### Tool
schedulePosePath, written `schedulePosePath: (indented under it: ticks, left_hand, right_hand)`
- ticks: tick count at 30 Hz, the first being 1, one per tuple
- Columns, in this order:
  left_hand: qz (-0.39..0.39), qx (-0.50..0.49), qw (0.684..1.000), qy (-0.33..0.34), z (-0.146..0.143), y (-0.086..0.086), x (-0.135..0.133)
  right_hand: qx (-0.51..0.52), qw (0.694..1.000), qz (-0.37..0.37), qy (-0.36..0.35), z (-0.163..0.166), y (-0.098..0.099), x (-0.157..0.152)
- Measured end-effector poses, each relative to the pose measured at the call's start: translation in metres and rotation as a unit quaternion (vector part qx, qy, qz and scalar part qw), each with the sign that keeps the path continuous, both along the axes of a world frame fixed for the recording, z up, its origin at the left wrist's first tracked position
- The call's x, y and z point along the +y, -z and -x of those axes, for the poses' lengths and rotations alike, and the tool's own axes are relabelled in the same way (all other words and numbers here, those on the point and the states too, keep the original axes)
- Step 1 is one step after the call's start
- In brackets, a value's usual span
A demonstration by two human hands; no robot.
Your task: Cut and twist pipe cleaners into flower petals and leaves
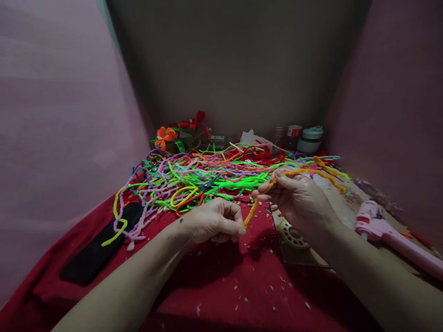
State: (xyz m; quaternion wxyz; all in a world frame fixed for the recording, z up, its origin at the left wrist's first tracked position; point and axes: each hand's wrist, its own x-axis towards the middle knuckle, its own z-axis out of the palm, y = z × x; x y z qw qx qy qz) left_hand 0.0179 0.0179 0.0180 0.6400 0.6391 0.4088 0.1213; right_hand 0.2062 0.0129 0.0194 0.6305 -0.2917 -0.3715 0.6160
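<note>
An orange-yellow pipe cleaner (pixel 252 213) runs between my two hands above the red cloth. My left hand (pixel 218 221) pinches its lower end between thumb and fingertips. Higher and to the right, my right hand (pixel 297 196) grips it farther along, and the rest of its length trails over that hand to the right. Behind my left hand lie scissors (pixel 187 199) with yellow and red handles, resting on a heap of pipe cleaners (pixel 214 173) in green, pink, purple and other colours.
A pink glue gun (pixel 391 235) lies at right, by a cardboard sheet (pixel 308 258) with a round, holed disc (pixel 294 235). At left is a black flat object (pixel 100 249). Behind the heap stand pipe-cleaner flowers (pixel 165 137) and a lidded cup (pixel 310 139). Scraps dot the red cloth (pixel 221 295).
</note>
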Motion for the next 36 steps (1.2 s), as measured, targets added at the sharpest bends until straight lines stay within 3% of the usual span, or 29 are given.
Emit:
schedulePosePath:
  ticks: [2,3,6,9,11,12,14,17,21,24,27,29,31,33,36]
  left_hand:
    - [-0.173,0.073,0.982,-0.021,-0.003,0.0,-0.005]
    - [-0.279,0.115,0.953,-0.038,-0.004,0.001,-0.007]
    - [-0.552,0.238,0.795,-0.085,-0.006,0.009,-0.011]
    - [-0.682,0.326,0.649,-0.087,-0.006,0.017,-0.01]
    - [-0.712,0.345,0.608,-0.074,-0.005,0.02,-0.009]
    - [-0.711,0.34,0.611,-0.072,-0.005,0.021,-0.008]
    - [-0.686,0.301,0.656,-0.093,-0.003,0.02,-0.005]
    - [-0.593,0.203,0.767,-0.138,-0.003,0.016,-0.003]
    - [-0.423,0.091,0.889,-0.147,-0.006,0.004,-0.005]
    - [-0.311,0.048,0.939,-0.138,-0.006,-0.004,-0.008]
    - [-0.253,0.029,0.96,-0.112,-0.005,-0.007,-0.009]
    - [-0.249,0.034,0.963,-0.094,-0.004,-0.005,-0.01]
    - [-0.313,0.068,0.943,-0.088,-0.006,-0.001,-0.011]
    - [-0.455,0.139,0.875,-0.092,-0.01,0.005,-0.014]
    - [-0.644,0.254,0.718,-0.072,-0.017,0.014,-0.019]
  right_hand:
    - [0.007,1.0,0.004,0.014,0.0,0.001,0.001]
    - [0.014,1.0,0.005,0.022,0.0,0.001,0.001]
    - [0.027,0.998,0.021,0.047,0.0,0.003,0.003]
    - [0.025,0.996,0.052,0.063,-0.002,0.006,0.006]
    - [0.032,0.995,0.064,0.074,-0.002,0.007,0.009]
    - [0.038,0.994,0.063,0.078,-0.002,0.008,0.01]
    - [0.052,0.995,0.043,0.072,0.0,0.008,0.01]
    - [0.045,0.999,-0.017,0.009,0.007,0.009,0.004]
    - [-0.066,0.991,-0.061,-0.097,0.019,0.011,-0.008]
    - [-0.168,0.978,-0.078,-0.096,0.022,0.013,-0.013]
    - [-0.231,0.968,-0.078,-0.063,0.022,0.016,-0.013]
    - [-0.271,0.959,-0.076,-0.037,0.023,0.017,-0.014]
    - [-0.318,0.944,-0.088,0.006,0.026,0.018,-0.016]
    - [-0.356,0.928,-0.096,0.053,0.03,0.018,-0.019]
    - [-0.368,0.924,-0.055,0.086,0.035,0.019,-0.019]
